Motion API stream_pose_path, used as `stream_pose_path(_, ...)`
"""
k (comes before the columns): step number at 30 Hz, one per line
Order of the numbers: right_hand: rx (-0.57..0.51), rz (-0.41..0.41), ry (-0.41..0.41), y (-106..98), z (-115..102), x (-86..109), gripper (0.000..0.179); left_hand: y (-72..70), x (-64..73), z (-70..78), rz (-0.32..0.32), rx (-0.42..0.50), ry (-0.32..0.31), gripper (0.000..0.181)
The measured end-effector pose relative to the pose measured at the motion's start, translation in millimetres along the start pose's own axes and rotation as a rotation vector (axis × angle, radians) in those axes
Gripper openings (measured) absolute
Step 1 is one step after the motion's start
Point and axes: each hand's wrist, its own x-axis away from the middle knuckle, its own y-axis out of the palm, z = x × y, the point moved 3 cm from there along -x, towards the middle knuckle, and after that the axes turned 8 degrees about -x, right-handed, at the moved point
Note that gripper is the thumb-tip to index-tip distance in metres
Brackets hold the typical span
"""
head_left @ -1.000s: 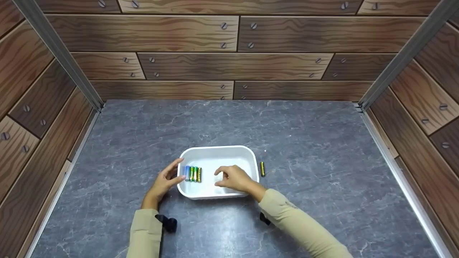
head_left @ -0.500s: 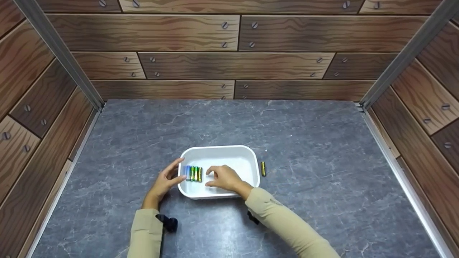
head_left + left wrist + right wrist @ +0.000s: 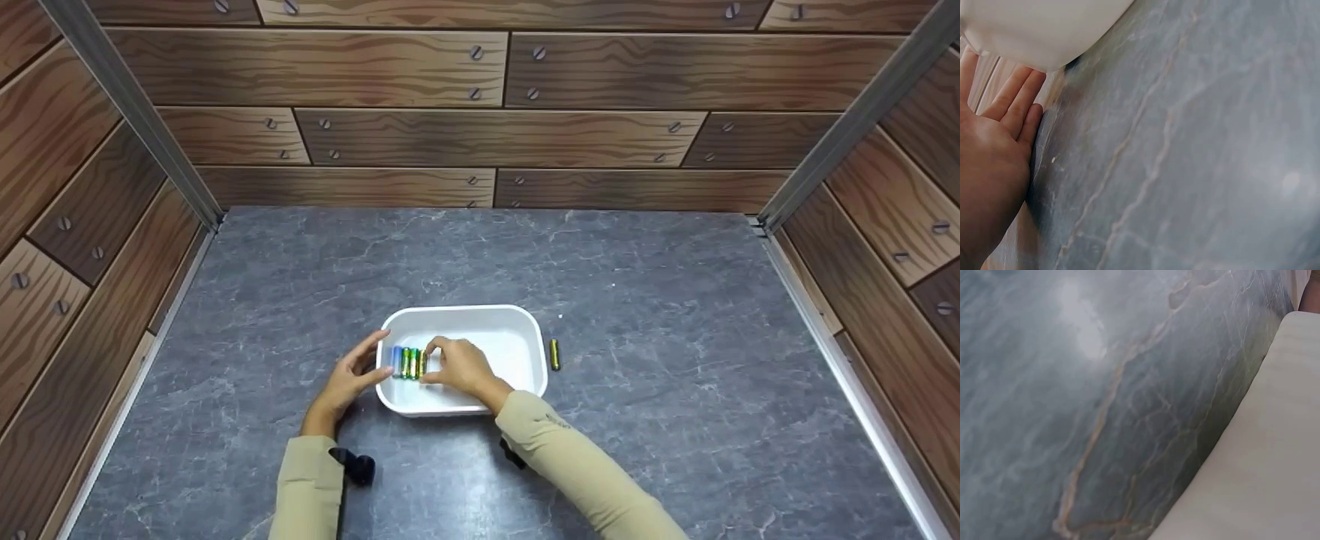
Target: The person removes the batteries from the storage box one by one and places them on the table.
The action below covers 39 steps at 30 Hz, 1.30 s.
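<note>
In the head view, several small cylindrical batteries (image 3: 409, 363) lie side by side at the left end of a white tray (image 3: 517, 352). The leftmost look blue, the middle ones green, and the rightmost battery (image 3: 423, 364) gold and dark. My right hand (image 3: 463, 367) reaches into the tray, with thumb and forefinger at the two ends of that rightmost battery, pinching it. My left hand (image 3: 349, 382) touches the tray's left rim with spread fingers and thumb. The left wrist view has these straight fingers (image 3: 1013, 107) against the tray's outer wall. The right hand's fingers are out of the right wrist view.
A single gold and dark battery (image 3: 554, 355) lies on the grey marbled table (image 3: 675, 337), just right of the tray. Wood-patterned walls (image 3: 495, 135) close off the back and both sides. In the right wrist view the tray wall (image 3: 1264, 455) fills the lower right.
My right hand has moved left inside the tray, from its middle to the rightmost battery of the row, where its fingertips meet the battery's ends. The left hand has stayed at the rim.
</note>
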Motion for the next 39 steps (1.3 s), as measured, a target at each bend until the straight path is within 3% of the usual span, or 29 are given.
stream_pose_path(12, 0.018, -0.044, 0.028, 4.1, 1.4, -5.6, 0.067, 1.8, 0.5, 1.0, 0.001, 0.005, 0.025, 0.066)
stream_pose_path(25, 0.047, -0.058, -0.006, 5.2, 0.3, -5.3, 0.057, 1.5, 0.5, 1.2, 0.009, 0.004, 0.025, 0.065)
stream_pose_path(32, 0.074, -0.068, -0.001, 2.4, -1.4, -5.8, 0.055, 0.8, -1.2, -1.1, 0.017, 0.020, -0.007, 0.068)
stream_pose_path(39, 0.071, -0.053, -0.019, -2.7, -4.0, -5.6, 0.051, 0.3, -2.0, -1.6, 0.006, 0.031, 0.011, 0.069)
